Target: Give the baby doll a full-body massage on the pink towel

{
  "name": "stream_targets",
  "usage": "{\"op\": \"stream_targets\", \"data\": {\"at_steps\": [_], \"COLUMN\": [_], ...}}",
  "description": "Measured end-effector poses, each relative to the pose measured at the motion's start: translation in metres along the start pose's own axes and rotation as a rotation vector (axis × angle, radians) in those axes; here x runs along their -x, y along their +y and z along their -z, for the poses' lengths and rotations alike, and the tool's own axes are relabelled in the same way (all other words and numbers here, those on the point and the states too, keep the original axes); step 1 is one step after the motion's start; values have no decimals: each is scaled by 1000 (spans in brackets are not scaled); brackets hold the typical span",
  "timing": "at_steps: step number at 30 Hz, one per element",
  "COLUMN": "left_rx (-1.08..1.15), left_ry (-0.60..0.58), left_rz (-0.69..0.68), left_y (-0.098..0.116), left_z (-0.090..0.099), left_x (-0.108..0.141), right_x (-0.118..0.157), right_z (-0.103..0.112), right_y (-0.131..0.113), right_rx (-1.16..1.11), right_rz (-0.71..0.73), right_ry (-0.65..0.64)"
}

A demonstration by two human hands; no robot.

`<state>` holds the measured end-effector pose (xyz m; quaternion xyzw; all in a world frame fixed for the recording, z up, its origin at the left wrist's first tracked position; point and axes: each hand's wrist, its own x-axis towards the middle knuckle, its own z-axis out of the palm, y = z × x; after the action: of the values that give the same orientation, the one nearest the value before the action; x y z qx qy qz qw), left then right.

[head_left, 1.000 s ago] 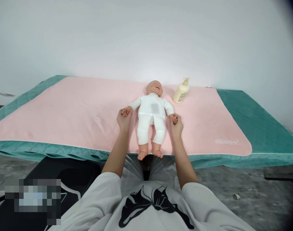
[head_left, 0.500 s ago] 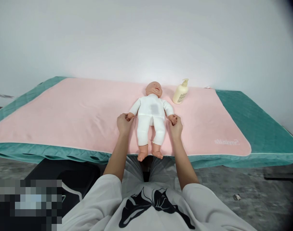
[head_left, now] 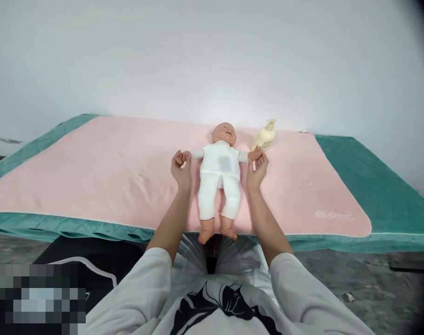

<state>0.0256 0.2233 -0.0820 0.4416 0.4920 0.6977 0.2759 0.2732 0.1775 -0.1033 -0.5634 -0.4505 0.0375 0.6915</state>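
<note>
A baby doll (head_left: 220,160) in a white suit lies on its back on a pink mat (head_left: 128,172), its bare feet at the mat's near edge. Its arms are spread out sideways. My left hand (head_left: 182,171) is closed on the doll's hand at the left. My right hand (head_left: 257,171) pinches the doll's other hand, on the right. Just behind my right hand stands a cream pump bottle (head_left: 265,135), its lower part partly hidden by the doll's hand.
The pink mat lies over a green padded cover (head_left: 382,181) that shows at both sides. A pale wall rises behind. Below the near edge at the left is a black object (head_left: 103,256); a small scrap (head_left: 348,297) lies on the grey floor.
Both my hands have moved up and slightly outward with the doll's hands, so its arms now reach more straight sideways. The view has shifted slightly.
</note>
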Motion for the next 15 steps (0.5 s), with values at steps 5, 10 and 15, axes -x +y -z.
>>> {"op": "stream_targets", "data": {"at_steps": [5,10,15], "left_rx": [-124,-192,-176], "left_ry": [-45,-135,-235], "left_rz": [-121,-100,-68], "left_y": [-2,-12,-29], "left_z": [-33,-61,-71], "left_x": [-19,-42,-66], "right_x": [-34,-52,-66], "right_z": [-23,-33,-44], "right_y": [15,25,40], "right_rx": [94,161,188], "right_rz": [60,59,29], "right_ry": [-58,-141,-180]}}
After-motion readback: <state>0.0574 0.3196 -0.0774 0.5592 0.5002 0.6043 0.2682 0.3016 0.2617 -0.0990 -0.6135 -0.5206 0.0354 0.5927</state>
